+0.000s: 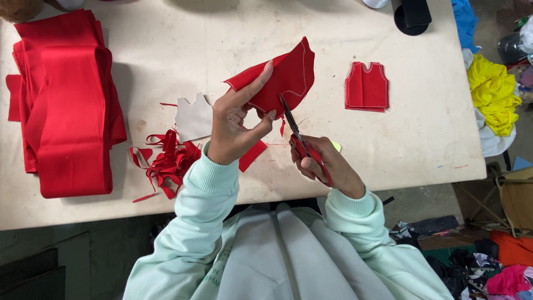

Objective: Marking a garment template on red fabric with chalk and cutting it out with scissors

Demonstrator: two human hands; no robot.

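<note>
Left hand: raised above the table; thumb and fingers pinching the lower edge of a red fabric piece, index finger stretched up along its face
Right hand: curled through the red handles of the scissors; blades pointing up, the tips touching the cloth's lower edge just beside the left thumb
Red fabric piece: held in the air over the middle of the table, tilted; a pale stitched line follows its outline close to the edge
Beside the hands: a grey card template shaped like a small vest lies flat; a heap of red trimmings sits near the left wrist; a finished little red vest lies well apart to the right
Far left: a folded stack of red cloth
Risk to the seam: the blades run close to the stitching; a slight turn of the cloth could, I judge, let them nick the thread
Risk to the fingers: the thumb is near the blade tips; a slip of the limp fabric could bring it into the cut
Risk to shape: the piece hangs unsupported; sagging may make the edge uneven
</note>
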